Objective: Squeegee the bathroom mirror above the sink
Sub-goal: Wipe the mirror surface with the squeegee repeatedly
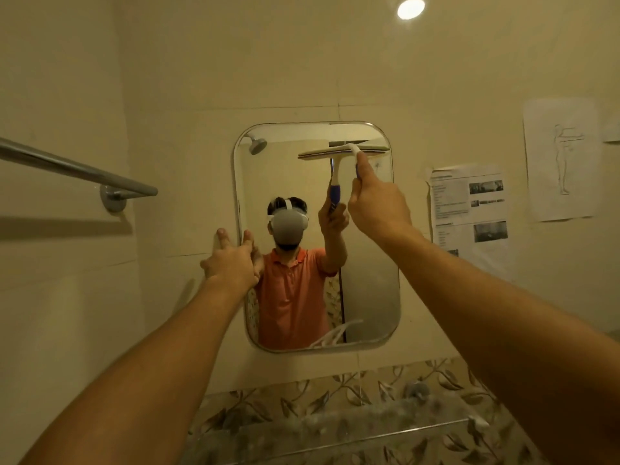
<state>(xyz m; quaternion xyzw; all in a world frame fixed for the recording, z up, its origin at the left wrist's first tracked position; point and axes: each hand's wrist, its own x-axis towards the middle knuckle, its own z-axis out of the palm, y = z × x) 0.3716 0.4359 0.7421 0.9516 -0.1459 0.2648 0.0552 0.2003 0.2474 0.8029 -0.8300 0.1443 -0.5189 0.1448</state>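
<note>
Beige tiled wall w/ mirror (369, 280) fixed at centre; all positions below are ref. to mirror.

**Tool.** Squeegee (342, 151) blade lies approx. horizontal on the glass near the top edge, over the right half, w/ its right tip at the right rim. Left end sits slightly lower. Right hand (379, 206) is wrapped round the handle just below the blade, fingers closed on it. Probable reason: a high start lets one pull run top to bottom, pushing water down ahead of the rubber.

**Support.** Left hand (231, 260) holds nothing. Fingers are straight & spread, tips at the left rim at mid-height, partly on the wall. Likely a brace for the upward reach.

**Surroundings.**
- Towel bar (77, 169): left of mirror, well apart.
- Printed sheets (469, 209): right of mirror, near the rim.
- Sketch sheet (560, 159): further right.
- Leaf tile band (302, 397): below mirror. Something clear & foamy sits lower; too blurred to identify.
- Ceiling light (411, 8): above, to the right.

**Obstructions.** Glass below the blade shows no obstacle. Left fingertips overlap the left rim & would block a pass there. Printed sheets may catch runoff. Sink not in view.
</note>
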